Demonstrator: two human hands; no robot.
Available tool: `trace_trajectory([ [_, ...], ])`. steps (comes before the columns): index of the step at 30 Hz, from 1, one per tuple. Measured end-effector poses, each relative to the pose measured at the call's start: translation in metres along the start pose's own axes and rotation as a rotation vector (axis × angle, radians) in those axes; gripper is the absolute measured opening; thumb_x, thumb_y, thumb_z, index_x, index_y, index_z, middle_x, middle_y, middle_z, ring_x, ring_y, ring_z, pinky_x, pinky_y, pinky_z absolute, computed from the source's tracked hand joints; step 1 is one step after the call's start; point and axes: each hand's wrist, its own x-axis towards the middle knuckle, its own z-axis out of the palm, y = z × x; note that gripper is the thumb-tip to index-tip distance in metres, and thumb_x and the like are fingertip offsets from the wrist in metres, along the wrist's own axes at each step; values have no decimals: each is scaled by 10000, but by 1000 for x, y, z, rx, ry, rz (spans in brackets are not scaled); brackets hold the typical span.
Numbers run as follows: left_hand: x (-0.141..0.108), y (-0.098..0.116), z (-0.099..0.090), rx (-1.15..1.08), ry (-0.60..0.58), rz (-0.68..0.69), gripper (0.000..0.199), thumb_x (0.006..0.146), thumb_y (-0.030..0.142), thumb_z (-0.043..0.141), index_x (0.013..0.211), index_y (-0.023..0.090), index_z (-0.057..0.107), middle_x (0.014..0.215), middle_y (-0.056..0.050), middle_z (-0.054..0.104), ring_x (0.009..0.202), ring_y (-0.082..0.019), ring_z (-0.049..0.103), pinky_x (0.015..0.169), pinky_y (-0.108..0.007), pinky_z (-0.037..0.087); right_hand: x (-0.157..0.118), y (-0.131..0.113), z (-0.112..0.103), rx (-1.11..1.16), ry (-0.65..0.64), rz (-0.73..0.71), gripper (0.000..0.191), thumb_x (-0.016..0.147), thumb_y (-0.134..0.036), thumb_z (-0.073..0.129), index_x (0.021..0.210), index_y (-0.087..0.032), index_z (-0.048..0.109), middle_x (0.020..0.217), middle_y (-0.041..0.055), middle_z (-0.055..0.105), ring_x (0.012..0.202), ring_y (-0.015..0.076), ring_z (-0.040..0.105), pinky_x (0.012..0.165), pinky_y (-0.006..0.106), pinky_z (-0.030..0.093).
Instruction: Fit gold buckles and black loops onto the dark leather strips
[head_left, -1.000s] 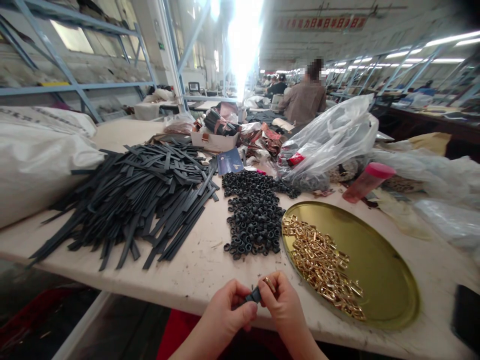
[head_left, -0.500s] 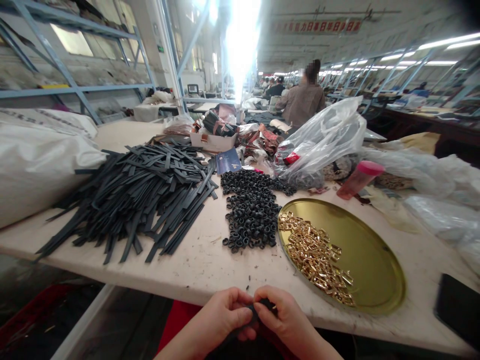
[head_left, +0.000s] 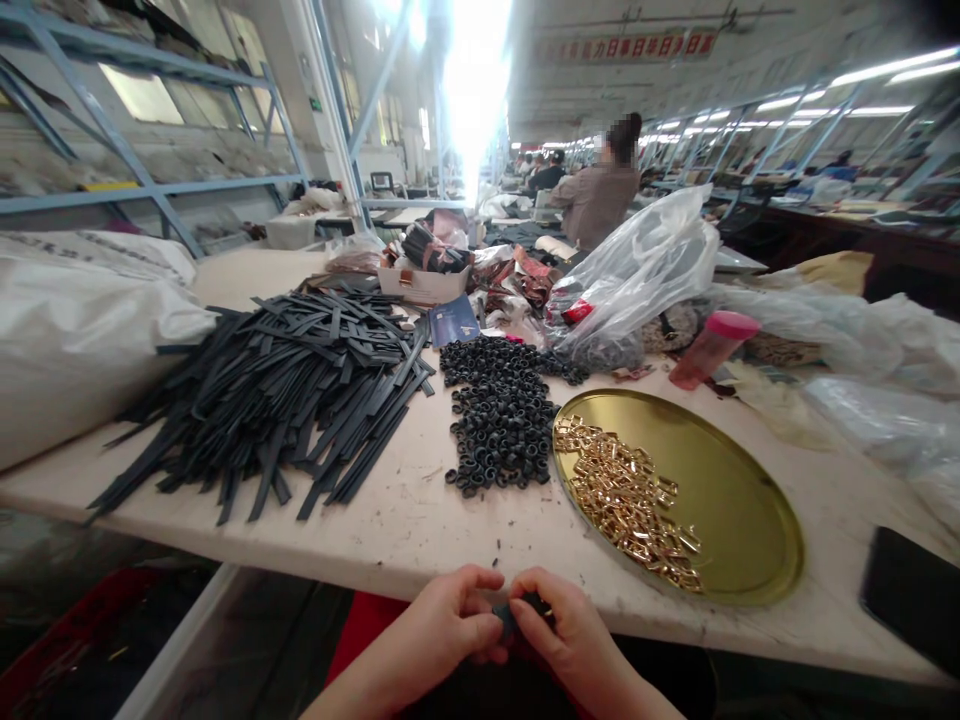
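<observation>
In the head view, our nearly closed left hand [head_left: 466,622] and right hand [head_left: 553,618] pinch a dark strip [head_left: 505,618] between them.

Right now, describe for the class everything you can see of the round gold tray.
The tray is a shiny, yellow-gold disc with a thin raised rim, metallic in look. It lies flat on the pale table, near its front edge. Small gold buckles heap along its left side; its right side is bare. Black rings crowd its left rim. No hand touches it.
</observation>
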Motion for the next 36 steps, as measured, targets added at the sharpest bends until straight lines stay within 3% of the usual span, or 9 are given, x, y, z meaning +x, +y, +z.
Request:
trace_trajectory([
  [5,7,0,3,18,18,-2,459,646,177,561,1091,90,489,590,21,595,553,-119,572,540,-211,385,1,-2,-5,-13,-40,-32,124,814,-243,461,750,-193,554,709,-6,607,664,133,539,614,232,392],
  [11,5,4,-6,-20,-91,-11,473,745,237,492,1196,115,422,759,-41,656,698,-142,608,657,-252,429,4,3,-8,80,-30,21,181,841,-311,424,779,-190,543,685,-10,590,646,134,533,589,230,393],
  [18,10,6,-6,44,-14,1,455,751,347,504,1148,128,473,850,-62,661,647,-155,599,605,-258,445,8,-9,-3,84,-170,-45,161,828,-272,444,745,-199,561,699,-11,616,668,135,548,642,235,401],
  [21,7,8,-13,127,16,-4,358,783,359,452,1043,128,538,779,-40,655,675,-144,588,612,-235,430,12,-3,-2,75,-65,29,172,836,-287,429,760,-188,547,675,-12,588,643,132,527,594,227,387],
  [25,4,6,-17,166,-128,-102,181,734,274,475,805,132,563,665,1,613,522,-86,538,516,-186,393,15,9,0,110,-1,75,228,845,-354,414,753,-181,530,631,-25,530,597,120,487,545,219,361],
  [29,11,1,-10,256,-50,-101,149,714,292,473,677,152,506,519,51,514,388,-50,410,390,-154,277,15,11,4,126,49,91,237,851,-364,399,758,-182,519,630,-26,520,589,118,481,543,221,362],
  [33,14,-2,-8,326,-19,-90,172,722,320,463,658,165,500,471,68,458,364,-53,350,362,-166,223,13,8,2,30,32,72,203,845,-321,412,751,-188,532,653,-16,553,616,128,499,571,229,371],
  [36,10,1,-12,354,-75,-76,205,743,344,449,709,163,538,502,65,464,382,-57,354,373,-168,240,12,4,-2,-6,-9,36,181,838,-287,417,752,-192,546,665,-13,569,635,133,513,579,229,377],
])
